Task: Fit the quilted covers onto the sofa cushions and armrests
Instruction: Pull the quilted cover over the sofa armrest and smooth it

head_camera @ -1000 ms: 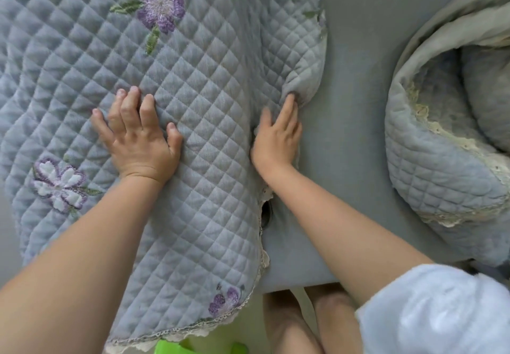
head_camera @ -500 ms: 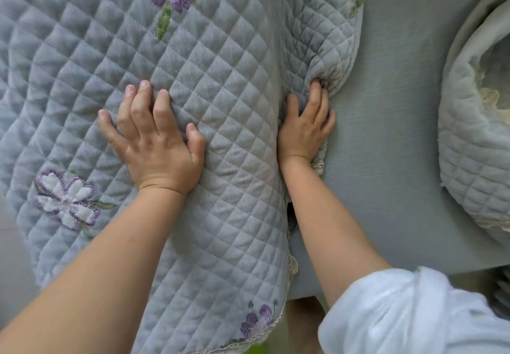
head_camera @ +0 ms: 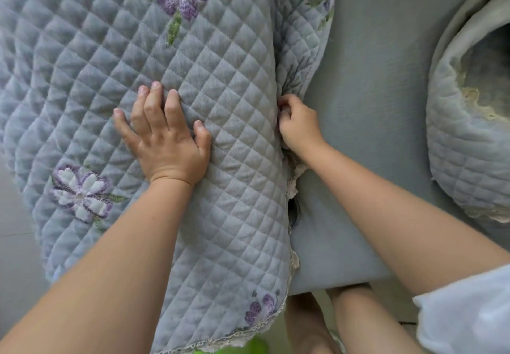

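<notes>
A grey-blue quilted cover (head_camera: 220,72) with purple embroidered flowers and a lace hem is draped over the sofa's armrest on the left. My left hand (head_camera: 162,138) presses flat on top of it with spread fingers. My right hand (head_camera: 299,124) has its fingers curled and grips the cover's edge at the crease between the armrest and the bare grey seat cushion (head_camera: 372,105). The fingertips of that hand are hidden in the fold.
A second quilted cover (head_camera: 463,133), bunched with its lace edge showing, lies on the seat at the right. My bare legs (head_camera: 331,323) stand against the sofa's front. A green object (head_camera: 248,346) shows on the floor below the hem.
My right hand went from flat fingers pushing into the crease to curled fingers gripping the cover's edge. The left hand stayed pressed on the cover. The view shifted slightly.
</notes>
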